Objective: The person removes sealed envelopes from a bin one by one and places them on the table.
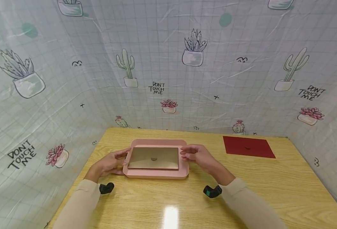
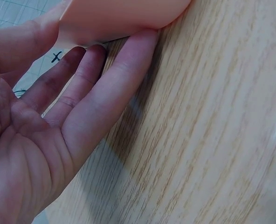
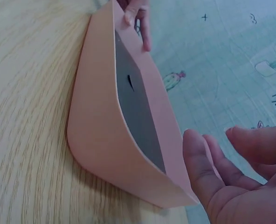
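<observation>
- Pink tray (image 1: 157,174) on the desk (image 1: 139,203), left of centre from the person's seat; that's the thing in hand.
- Gold envelope (image 1: 145,156) lies flat inside it, crescent notch near the middle; a thin dark-red edge (image 1: 154,169) shows along its near side, maybe a second envelope underneath, can't confirm.
- Red envelope (image 1: 251,148) flat on the desk toward the far right, well apart from the tray, neither hand near it.
- Left hand (image 1: 109,163): pinching the tray's left end, thumb against the wall, fingertips tucked at the bottom edge.
- Right hand (image 1: 201,156): fingers loosely bent by the right rim, thumb apart from them, no firm grip seen; whether they touch the wall I can't tell.
- Tray level or slightly raised on the left? Can't tell.
- Step, my read: positioning or steadying the tray with its contents, one end taken, the other not.
- Next move probably calls for the right hand either to close on the right wall, matching the left, or to pull clear. If the tray gets shifted, keep it level; the gold envelope looks loose and could slide.
- Printed cactus curtain (image 1: 168,73) behind the desk.
</observation>
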The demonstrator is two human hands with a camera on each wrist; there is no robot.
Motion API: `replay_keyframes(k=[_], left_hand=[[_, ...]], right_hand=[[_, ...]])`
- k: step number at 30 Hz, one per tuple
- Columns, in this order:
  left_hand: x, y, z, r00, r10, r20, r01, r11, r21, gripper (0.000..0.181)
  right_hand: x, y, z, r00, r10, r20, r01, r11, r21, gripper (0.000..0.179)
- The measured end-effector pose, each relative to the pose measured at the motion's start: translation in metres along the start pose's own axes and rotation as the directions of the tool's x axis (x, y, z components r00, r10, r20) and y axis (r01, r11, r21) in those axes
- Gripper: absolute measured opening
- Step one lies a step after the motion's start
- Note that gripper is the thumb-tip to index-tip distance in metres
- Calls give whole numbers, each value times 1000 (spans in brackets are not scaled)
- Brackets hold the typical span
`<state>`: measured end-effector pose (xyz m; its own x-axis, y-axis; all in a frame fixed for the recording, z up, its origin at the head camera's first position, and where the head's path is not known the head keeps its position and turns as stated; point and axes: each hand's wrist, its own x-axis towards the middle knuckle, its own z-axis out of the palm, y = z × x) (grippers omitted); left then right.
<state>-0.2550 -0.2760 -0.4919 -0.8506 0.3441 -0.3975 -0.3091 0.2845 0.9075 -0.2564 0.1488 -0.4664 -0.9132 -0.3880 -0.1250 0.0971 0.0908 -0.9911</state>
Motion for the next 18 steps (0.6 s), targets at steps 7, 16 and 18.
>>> replay_keyframes(k=[7,16,18], left_hand=[[0,0,-1,1000,-1,-5,1,1000,-7,75],[1,-1,0,1000,7,-17,-7,1000,8,73],[2,-2,0,1000,9,-18,-9,1000,4,73]], right_hand=[[6,-6,14,999,40,0,-40,999,0,39],[16,-5,28,994,99,-48,-97,994,48,39],[17,-4,31,990,116,-79,-112,992,55,38]])
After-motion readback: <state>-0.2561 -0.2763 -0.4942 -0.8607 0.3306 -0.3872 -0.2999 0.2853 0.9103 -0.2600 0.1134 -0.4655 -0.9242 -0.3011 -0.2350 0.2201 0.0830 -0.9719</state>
